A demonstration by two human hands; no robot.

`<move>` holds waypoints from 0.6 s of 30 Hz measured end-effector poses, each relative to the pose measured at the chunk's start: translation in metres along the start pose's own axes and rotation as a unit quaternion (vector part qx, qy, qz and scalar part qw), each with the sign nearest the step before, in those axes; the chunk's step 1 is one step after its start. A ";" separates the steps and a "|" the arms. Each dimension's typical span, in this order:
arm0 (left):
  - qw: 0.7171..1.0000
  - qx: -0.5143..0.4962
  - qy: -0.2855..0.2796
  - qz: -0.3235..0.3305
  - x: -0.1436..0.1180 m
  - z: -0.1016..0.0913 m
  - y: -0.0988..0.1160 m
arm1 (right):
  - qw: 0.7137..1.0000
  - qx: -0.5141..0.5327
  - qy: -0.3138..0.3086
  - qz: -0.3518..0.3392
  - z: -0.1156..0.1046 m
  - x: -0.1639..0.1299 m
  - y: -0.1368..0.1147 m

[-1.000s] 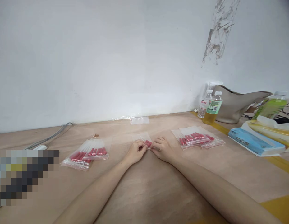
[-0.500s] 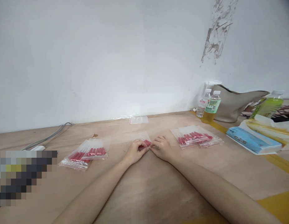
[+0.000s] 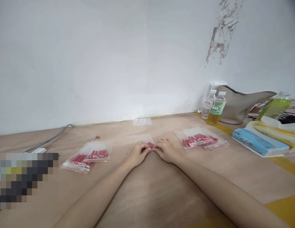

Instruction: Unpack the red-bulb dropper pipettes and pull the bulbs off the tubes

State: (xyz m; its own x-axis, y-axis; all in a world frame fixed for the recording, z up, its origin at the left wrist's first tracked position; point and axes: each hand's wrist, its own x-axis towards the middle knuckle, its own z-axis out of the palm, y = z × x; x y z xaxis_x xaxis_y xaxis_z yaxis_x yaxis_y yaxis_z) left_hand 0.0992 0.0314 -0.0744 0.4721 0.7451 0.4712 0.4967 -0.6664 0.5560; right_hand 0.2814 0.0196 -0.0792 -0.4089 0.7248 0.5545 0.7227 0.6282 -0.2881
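My left hand point(image 3: 137, 153) and my right hand point(image 3: 165, 149) meet at the middle of the wooden table point(image 3: 147, 193), fingertips pinching the near edge of a small clear zip bag point(image 3: 147, 140) holding red-tipped sticks. The bag lies flat on the table and reaches away from me. Its red ends show between my two hands. To the left lies a pile of filled bags point(image 3: 88, 156). To the right lies another pile of filled bags point(image 3: 200, 140).
An empty clear bag point(image 3: 141, 121) lies by the white wall. Two bottles point(image 3: 214, 107) and a beige bag point(image 3: 240, 104) stand at the back right, with a blue tissue pack point(image 3: 258, 143) and a green bottle point(image 3: 275, 107). A grey cable point(image 3: 49, 139) runs at the left.
My hands have shifted slightly closer together on the bag's edge. The piles on both sides have not moved.
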 end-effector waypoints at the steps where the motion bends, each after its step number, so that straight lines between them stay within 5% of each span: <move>1: 1.000 0.007 -0.004 0.003 -0.001 -0.001 0.001 | 1.000 0.013 -0.004 0.015 0.000 0.000 0.000; 10: 0.999 0.027 -0.008 0.027 -0.004 -0.001 0.006 | 0.988 0.128 -0.017 0.090 0.005 0.003 0.008; 18: 1.000 -0.007 -0.018 0.019 -0.002 -0.002 0.001 | 0.991 0.100 -0.057 0.064 -0.005 0.005 0.005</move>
State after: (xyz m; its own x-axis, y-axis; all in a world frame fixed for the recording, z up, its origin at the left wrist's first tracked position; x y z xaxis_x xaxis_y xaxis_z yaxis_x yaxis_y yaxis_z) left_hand 0.0971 0.0295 -0.0729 0.5165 0.7172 0.4678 0.4674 -0.6939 0.5478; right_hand 0.2859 0.0245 -0.0737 -0.3893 0.8222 0.4153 0.6525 0.5644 -0.5056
